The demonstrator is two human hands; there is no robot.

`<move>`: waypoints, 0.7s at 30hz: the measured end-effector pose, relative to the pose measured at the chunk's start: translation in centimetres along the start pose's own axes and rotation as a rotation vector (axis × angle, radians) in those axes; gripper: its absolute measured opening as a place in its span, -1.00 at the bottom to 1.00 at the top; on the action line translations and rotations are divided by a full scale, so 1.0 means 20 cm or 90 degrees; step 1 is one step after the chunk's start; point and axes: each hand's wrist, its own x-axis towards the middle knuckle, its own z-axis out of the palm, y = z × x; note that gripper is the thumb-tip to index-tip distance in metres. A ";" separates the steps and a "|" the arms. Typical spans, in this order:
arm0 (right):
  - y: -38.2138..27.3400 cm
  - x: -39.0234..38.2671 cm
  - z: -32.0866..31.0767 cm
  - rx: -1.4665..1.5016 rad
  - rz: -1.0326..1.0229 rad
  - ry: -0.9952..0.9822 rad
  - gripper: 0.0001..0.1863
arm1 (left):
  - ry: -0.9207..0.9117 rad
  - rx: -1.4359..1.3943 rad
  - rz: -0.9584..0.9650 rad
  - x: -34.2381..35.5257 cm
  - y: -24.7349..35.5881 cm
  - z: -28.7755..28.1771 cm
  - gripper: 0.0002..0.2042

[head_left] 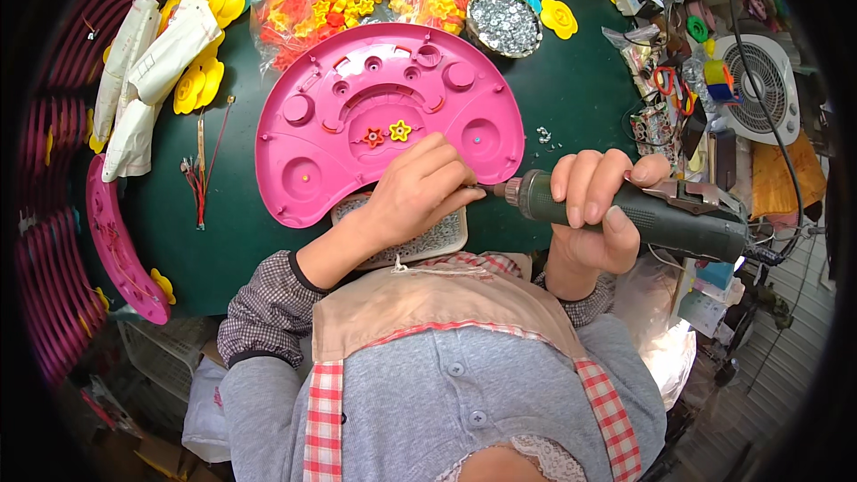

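My right hand (pixel 600 201) is wrapped round a dark green electric screwdriver (pixel 674 228), held level with its tip pointing left. At that tip, the fingers of my left hand (pixel 412 192) are pinched together; what they hold, if anything, is too small to make out. A curved pink plastic panel (pixel 344 152) lies just beyond my left hand, with moulded posts and round recesses. Near its middle sit a red star-shaped piece (pixel 374 136) and a yellow star-shaped piece (pixel 400 130). Partly hidden below my left hand is a white tray (pixel 453 236) of small metal parts, probably screws.
Beyond the panel lie a bag of red and yellow pieces (pixel 357 0) and a bowl of shiny small parts (pixel 504 22). White wrapped bundles (pixel 170 49), wires (pixel 198 183) and a curved pink strip (pixel 125 245) are left. A fan (pixel 757 89) and a hanging cable (pixel 745 62) are right.
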 end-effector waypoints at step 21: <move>-0.02 0.02 -0.10 0.010 -0.051 -0.019 -0.52 | -0.017 -0.019 -0.011 0.07 0.00 0.05 -0.76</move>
